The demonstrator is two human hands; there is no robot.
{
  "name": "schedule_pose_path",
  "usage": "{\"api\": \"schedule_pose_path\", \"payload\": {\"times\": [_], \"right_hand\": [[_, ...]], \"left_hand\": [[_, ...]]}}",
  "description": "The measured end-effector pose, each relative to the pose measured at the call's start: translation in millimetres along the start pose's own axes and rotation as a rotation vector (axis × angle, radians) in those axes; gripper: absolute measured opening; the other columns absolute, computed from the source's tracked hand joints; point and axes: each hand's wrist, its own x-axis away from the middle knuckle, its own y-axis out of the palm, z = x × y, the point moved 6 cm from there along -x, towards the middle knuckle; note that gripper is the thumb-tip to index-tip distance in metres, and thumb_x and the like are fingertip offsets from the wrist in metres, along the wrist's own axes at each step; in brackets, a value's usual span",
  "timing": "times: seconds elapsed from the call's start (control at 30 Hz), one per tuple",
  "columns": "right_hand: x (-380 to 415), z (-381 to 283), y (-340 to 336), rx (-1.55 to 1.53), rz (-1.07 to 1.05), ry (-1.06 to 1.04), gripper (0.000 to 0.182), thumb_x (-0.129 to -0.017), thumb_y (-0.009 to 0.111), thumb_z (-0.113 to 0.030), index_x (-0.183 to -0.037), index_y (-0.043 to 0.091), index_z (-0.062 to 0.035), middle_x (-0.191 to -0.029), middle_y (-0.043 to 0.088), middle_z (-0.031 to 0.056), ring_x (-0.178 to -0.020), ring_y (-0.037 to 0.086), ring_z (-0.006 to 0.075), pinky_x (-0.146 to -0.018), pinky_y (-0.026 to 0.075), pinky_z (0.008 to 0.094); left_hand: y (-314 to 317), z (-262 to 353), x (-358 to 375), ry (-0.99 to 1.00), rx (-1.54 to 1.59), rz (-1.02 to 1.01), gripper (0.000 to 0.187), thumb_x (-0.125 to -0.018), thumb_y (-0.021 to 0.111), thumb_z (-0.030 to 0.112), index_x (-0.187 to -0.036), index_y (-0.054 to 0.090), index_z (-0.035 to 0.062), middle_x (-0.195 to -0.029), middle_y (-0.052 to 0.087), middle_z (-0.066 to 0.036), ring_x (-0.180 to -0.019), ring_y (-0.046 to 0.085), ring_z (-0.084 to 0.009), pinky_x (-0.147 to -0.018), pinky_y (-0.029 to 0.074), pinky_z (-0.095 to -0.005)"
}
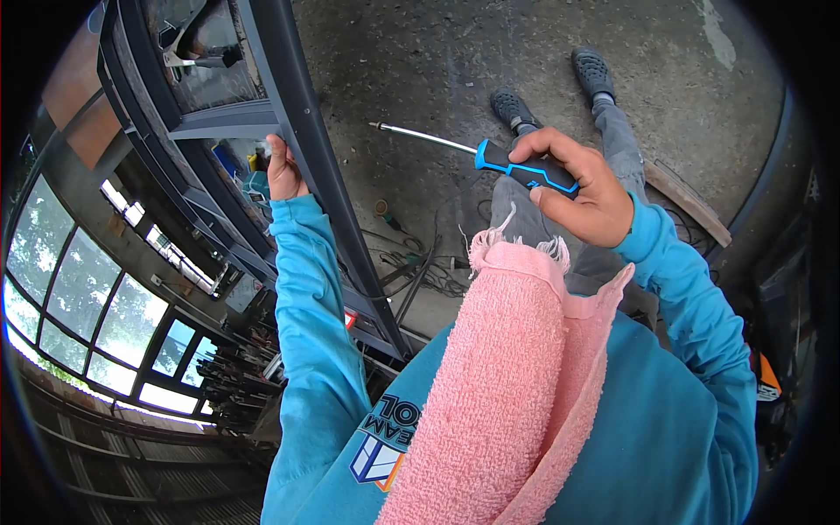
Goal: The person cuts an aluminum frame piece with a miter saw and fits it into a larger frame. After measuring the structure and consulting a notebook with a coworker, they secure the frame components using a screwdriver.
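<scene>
My right hand (582, 188) is wrapped round the black and blue handle of a screwdriver (534, 172). Its long metal shaft points left, over the concrete floor. My left hand (284, 171) rests on a dark metal frame (306, 114), with the thumb up against a crossbar and the other fingers hidden behind or below the frame. A pink towel (490, 376) hangs down over the front of the blue shirt.
Cables (429, 271) lie on the concrete floor (411, 52) beyond the towel's end. Inside the frame's openings are a tool with a black handle (214, 59) and a teal tool (256, 185). A wooden strip (687, 201) lies at the right.
</scene>
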Motion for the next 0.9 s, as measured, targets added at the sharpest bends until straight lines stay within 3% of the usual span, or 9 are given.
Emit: {"api": "schedule_pose_path", "payload": {"times": [0.23, 0.33, 0.43, 0.53, 0.67, 0.8, 0.9], "right_hand": [[-5.3, 2.1, 6.7, -0.002, -0.009, -0.01, 0.035, -0.076, 0.055, -0.007, -0.111, 0.053, -0.0041, -0.091, 0.059, 0.0074, -0.079, 0.058, 0.0145, -0.071, 0.046, 0.0297], [-7.1, 1.6, 14.5, -0.004, -0.027, -0.011, 0.034, -0.076, 0.055, -0.007, -0.111, 0.053, -0.004, -0.091, 0.059, 0.0072, -0.078, 0.057, 0.0141, -0.07, 0.045, 0.0294], [-7.2, -0.1, 17.9, 0.018, -0.037, 0.013, 0.034, -0.076, 0.054, -0.006, -0.11, 0.053, -0.004, -0.09, 0.058, 0.0068, -0.076, 0.056, 0.013, -0.068, 0.044, 0.0283], [-9.6, -4.5, 22.0, 0.026, -0.019, -0.014, 0.035, -0.076, 0.054, -0.005, -0.111, 0.053, -0.0038, -0.089, 0.057, 0.0055, -0.076, 0.054, 0.0107, -0.067, 0.043, 0.0266], [-25.4, -6.8, 25.9, 0.006, -0.013, -0.042, 0.038, -0.077, 0.054, -0.005, -0.115, 0.051, -0.0034, -0.096, 0.056, 0.0048, -0.083, 0.053, 0.0102, -0.072, 0.043, 0.0258], [-58.5, -22.1, 36.1, 0.006, -0.038, -0.116, 0.041, -0.078, 0.053, -0.003, -0.119, 0.05, -0.0033, -0.102, 0.055, 0.0051, -0.09, 0.052, 0.011, -0.079, 0.042, 0.025], [-92.5, -43.9, 46.4, 0.026, -0.037, -0.138, 0.042, -0.079, 0.053, -0.002, -0.12, 0.049, -0.0029, -0.106, 0.055, 0.0058, -0.092, 0.052, 0.0103, -0.083, 0.042, 0.0249]], "left_hand": [[14.7, 0.9, -1.0, 0.03, -0.055, 0.061, 0.047, -0.093, 0.053, 0.04, -0.116, 0.058, 0.0, -0.106, 0.067, -0.015, -0.089, 0.068, -0.0276, -0.076, 0.059, -0.0388], [21.4, 11.2, -0.3, 0.196, -0.154, 0.299, 0.041, -0.094, 0.053, 0.035, -0.116, 0.058, 0.0006, -0.105, 0.067, -0.015, -0.088, 0.068, -0.027, -0.075, 0.059, -0.037], [46.1, 12.9, -8.8, 0.12, -0.131, 0.428, 0.034, -0.093, 0.057, 0.031, -0.111, 0.06, 0.0014, -0.1, 0.069, -0.012, -0.085, 0.069, -0.0255, -0.076, 0.058, -0.0374], [28.5, 21.1, -17.4, 0.124, -0.252, 0.485, 0.032, -0.09, 0.062, 0.027, -0.109, 0.061, 0.002, -0.098, 0.069, -0.012, -0.083, 0.069, -0.0244, -0.075, 0.059, -0.0371], [26.8, 16.0, -22.6, 0.066, -0.137, 0.423, 0.03, -0.086, 0.065, 0.024, -0.106, 0.063, 0.0012, -0.097, 0.069, -0.013, -0.081, 0.069, -0.023, -0.072, 0.059, -0.0356], [37.3, 13.6, -19.9, 0.166, -0.067, 0.392, 0.031, -0.086, 0.068, 0.028, -0.104, 0.06, 0.0031, -0.095, 0.069, -0.012, -0.081, 0.069, -0.0202, -0.073, 0.059, -0.0338], [25.7, 12.7, -18.9, 0.158, -0.059, 0.416, 0.043, -0.082, 0.071, 0.038, -0.108, 0.059, 0.0046, -0.1, 0.067, -0.01, -0.089, 0.065, -0.0214, -0.079, 0.055, -0.0352]]}}
